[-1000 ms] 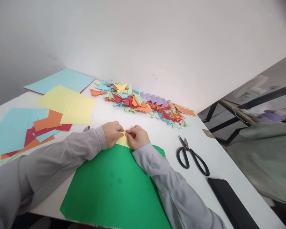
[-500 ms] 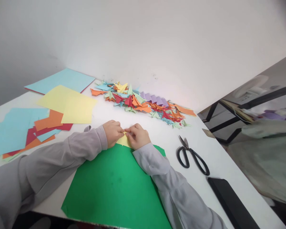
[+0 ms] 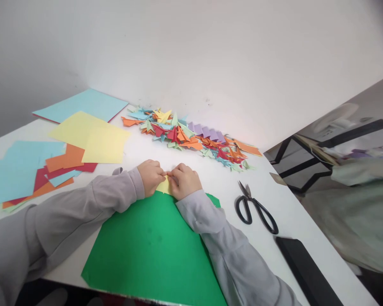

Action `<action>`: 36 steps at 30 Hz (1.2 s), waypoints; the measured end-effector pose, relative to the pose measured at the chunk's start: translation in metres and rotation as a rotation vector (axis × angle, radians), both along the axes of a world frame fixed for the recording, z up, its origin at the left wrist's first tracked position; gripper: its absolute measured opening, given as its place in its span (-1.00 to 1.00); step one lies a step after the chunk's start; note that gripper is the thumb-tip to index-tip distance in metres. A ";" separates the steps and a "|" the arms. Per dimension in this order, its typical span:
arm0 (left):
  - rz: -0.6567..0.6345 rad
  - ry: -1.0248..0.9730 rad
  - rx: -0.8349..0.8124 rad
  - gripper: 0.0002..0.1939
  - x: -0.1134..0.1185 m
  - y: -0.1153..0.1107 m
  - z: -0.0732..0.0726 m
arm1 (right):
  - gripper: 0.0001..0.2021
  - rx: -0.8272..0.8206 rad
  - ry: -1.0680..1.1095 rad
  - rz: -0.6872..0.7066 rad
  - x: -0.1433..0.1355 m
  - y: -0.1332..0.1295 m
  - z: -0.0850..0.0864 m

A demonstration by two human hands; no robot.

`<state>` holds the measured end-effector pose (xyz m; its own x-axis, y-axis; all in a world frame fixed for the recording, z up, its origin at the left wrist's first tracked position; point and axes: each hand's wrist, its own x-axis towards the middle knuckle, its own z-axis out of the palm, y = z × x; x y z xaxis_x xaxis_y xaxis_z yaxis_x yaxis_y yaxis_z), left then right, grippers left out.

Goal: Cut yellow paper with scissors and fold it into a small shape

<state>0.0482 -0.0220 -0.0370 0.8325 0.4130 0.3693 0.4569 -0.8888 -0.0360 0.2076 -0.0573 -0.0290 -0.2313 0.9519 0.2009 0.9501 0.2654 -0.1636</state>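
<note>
Between my two hands lies a small piece of yellow paper (image 3: 164, 187), at the far edge of a green sheet (image 3: 153, 246). My left hand (image 3: 151, 177) pinches the paper's far edge from the left, fingers closed. From the right, my right hand (image 3: 185, 182) grips the same piece with thumb and bent fingers. The fingertips of both hands almost meet at the top of the paper. Most of the yellow piece is covered by my fingers, so its folds cannot be made out.
Folded paper figures (image 3: 181, 136) in many colours lie in a long heap along the wall. Yellow sheets (image 3: 104, 144), blue sheets (image 3: 22, 170) and orange scraps (image 3: 67, 158) spread on the left. Black-handled scissors (image 3: 257, 208) and a black case (image 3: 306, 267) lie at right.
Both hands stay on the yellow paper with barely any shift of the fingers. The whole view has moved very slightly.
</note>
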 end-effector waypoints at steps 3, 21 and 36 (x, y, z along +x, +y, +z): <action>0.011 0.004 0.017 -0.82 0.001 -0.001 0.003 | -0.82 0.010 -0.060 -0.017 -0.004 -0.001 0.003; 0.110 -0.026 0.045 -0.82 0.002 -0.013 0.003 | -0.78 0.062 -0.235 -0.069 -0.015 -0.011 0.009; 0.202 -0.071 0.043 -0.75 -0.021 -0.030 0.010 | -0.76 0.097 -0.207 -0.072 -0.013 -0.011 0.007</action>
